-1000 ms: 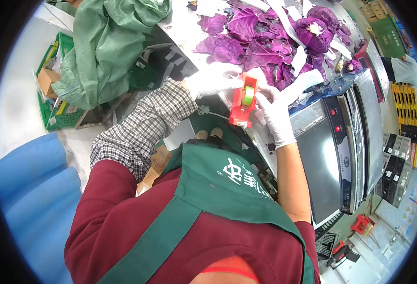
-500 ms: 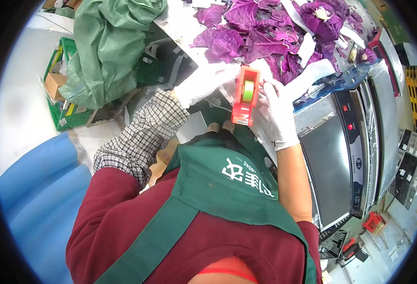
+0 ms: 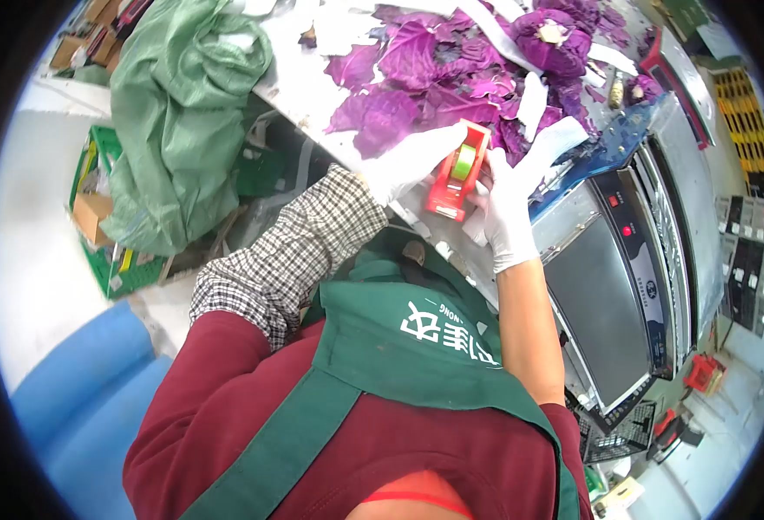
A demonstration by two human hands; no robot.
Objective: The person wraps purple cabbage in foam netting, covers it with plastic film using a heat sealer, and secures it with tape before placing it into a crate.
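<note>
An orange-red tape dispenser (image 3: 457, 173) with a green tape roll is held over the table's near edge. My left hand (image 3: 410, 161), in a white glove, grips its left side. My right hand (image 3: 505, 206), also in a white glove, closes on its right side, fingers by the tape roll. Behind them lie several loose purple cabbage leaves (image 3: 438, 82) on the white table (image 3: 308, 82), and a purple cabbage head (image 3: 564, 43) sits farther back.
A green woven sack (image 3: 178, 113) hangs at the left of the table, above a green crate (image 3: 109, 260). A steel machine with a dark glass panel and red lights (image 3: 616, 286) stands on the right. White paper strips lie among the leaves. Blue barrels (image 3: 87, 407) stand at lower left.
Both hands keep hold of the dispenser. It has tilted, its top leaning right, and sits a little lower against the table edge. The view has swung so the table shifted left.
</note>
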